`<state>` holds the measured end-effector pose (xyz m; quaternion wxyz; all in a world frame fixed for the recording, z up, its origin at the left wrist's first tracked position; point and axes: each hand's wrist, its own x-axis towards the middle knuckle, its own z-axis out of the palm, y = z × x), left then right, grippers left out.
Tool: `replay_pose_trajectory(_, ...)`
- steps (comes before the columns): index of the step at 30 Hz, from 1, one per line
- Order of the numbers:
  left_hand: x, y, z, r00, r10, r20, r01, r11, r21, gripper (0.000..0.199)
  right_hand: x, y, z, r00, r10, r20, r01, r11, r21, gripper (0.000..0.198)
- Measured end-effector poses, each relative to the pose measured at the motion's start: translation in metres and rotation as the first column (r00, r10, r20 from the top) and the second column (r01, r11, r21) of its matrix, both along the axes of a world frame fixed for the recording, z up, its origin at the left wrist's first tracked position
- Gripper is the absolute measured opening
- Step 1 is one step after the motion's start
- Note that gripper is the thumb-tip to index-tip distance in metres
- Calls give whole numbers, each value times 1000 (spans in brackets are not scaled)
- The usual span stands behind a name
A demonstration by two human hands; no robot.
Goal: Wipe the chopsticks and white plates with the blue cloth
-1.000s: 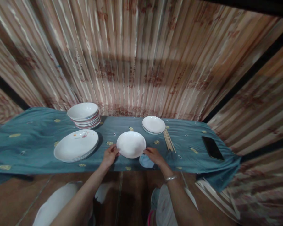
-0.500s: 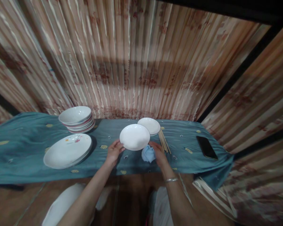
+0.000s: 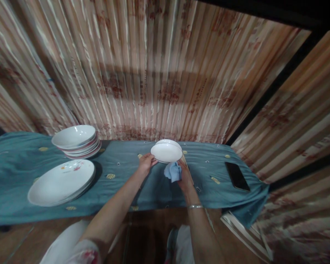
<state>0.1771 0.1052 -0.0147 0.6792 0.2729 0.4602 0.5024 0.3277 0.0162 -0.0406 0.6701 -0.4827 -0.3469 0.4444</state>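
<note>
A small white plate [image 3: 166,154] with a thin dark rim is held over the table's far side. My left hand [image 3: 146,164] is closed on its left edge, fingers partly beneath it. A crumpled light-blue cloth [image 3: 173,172] hangs in front of the plate, gripped by my right hand [image 3: 185,175], whose fingertips are at the plate's right edge. Just behind, another white plate [image 3: 167,141] is mostly covered by the held one; whether the two touch I cannot tell. Wooden chopsticks [image 3: 188,169] lie beside my right hand, partly hidden by it.
Left on the teal tablecloth [image 3: 121,190] stand a stack of white bowls [image 3: 75,137] and, nearer, a stack of large oval plates [image 3: 63,181]. A black phone [image 3: 237,176] lies at the right. Behind the table hangs a pleated curtain [image 3: 154,80].
Both hands have carried the white plate away from me and right, so it now overlaps the plate behind. The cloth moved along with my right hand. The view has shifted slightly.
</note>
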Motion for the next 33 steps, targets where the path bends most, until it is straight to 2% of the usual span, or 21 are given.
replay_pose_trajectory(3, 6, 9, -1, 1000, 3, -20, -3, 1000, -12, 11, -1, 7, 1, 968, -78, -240, 65, 996, -59, 41)
replay_pose_trajectory(6, 12, 14, -2, 999, 4, -39, -5, 1000, -13, 11, -6, 13, 2, 937, -137, -321, 110, 989, -100, 35)
replay_pose_trajectory(11, 18, 19, -3, 996, 30, -82, -29, 999, 18, 19, -12, 18, -1, 954, -115, -278, 106, 993, -48, 40)
replay_pose_trajectory(17, 18, 20, -5, 990, 6, -143, 3, 998, 66, 23, -15, 21, -9, 952, -227, -203, 191, 964, -185, 49)
replay_pose_trajectory(22, 21, 19, -11, 982, 13, -191, 6, 995, 98, 42, -16, 20, -8, 950, -250, -186, 211, 955, -207, 55)
replay_pose_trajectory(28, 21, 15, -17, 973, -7, -229, 36, 992, 124, 42, -18, 17, -2, 941, -268, -206, 214, 944, -250, 55)
replay_pose_trajectory(31, 12, 3, -21, 972, -5, -234, 38, 989, 140, 44, -19, 16, -1, 956, -224, -189, 183, 960, -213, 45)
replay_pose_trajectory(33, -1, -9, -25, 973, -2, -232, 39, 987, 156, 45, -22, 16, 0, 978, -135, -162, 105, 978, -181, 38)
